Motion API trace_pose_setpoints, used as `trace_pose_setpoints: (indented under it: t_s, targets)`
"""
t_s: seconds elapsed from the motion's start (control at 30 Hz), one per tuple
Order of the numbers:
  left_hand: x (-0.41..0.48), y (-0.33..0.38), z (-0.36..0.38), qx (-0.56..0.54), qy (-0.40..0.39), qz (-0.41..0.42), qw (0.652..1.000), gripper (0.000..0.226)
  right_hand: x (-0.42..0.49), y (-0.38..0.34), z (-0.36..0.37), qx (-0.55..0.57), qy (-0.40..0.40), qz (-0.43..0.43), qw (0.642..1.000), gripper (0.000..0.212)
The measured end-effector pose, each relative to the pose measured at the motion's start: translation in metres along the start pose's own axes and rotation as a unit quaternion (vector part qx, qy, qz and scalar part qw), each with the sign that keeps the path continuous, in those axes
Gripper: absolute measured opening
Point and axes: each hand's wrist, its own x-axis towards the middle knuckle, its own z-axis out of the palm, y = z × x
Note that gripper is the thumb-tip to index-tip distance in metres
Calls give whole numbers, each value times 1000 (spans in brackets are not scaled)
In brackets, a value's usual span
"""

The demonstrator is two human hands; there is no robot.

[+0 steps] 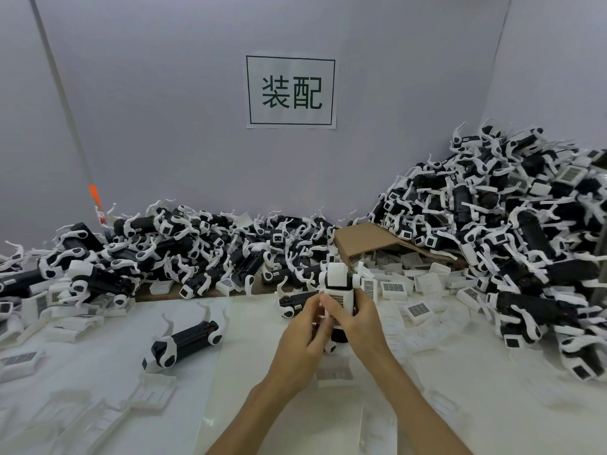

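Pale walls back a white worktable (108,366). Straight below the wall sign (291,92), both hands hold one black-and-white toy body (336,277) upright above the table. The right hand (358,323) is wrapped round its side, and the left hand (303,336) pinches the edge of a grille cover (338,298) against it. Seating that cover seems to be the step in hand. Next it probably needs a square, even press until it snaps in.
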Motion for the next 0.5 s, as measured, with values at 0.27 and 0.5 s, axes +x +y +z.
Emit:
trace_pose_setpoints:
  t_s: [0.27, 0.5]
  targets:
    - [0, 7, 1, -106, -23, -33, 994, 33, 0, 2, -1, -18, 3, -14, 1000, 16]
    - [5, 8, -11, -175, -25, -91, 980, 31, 0, 2, -2, -60, -7, -42, 997, 17]
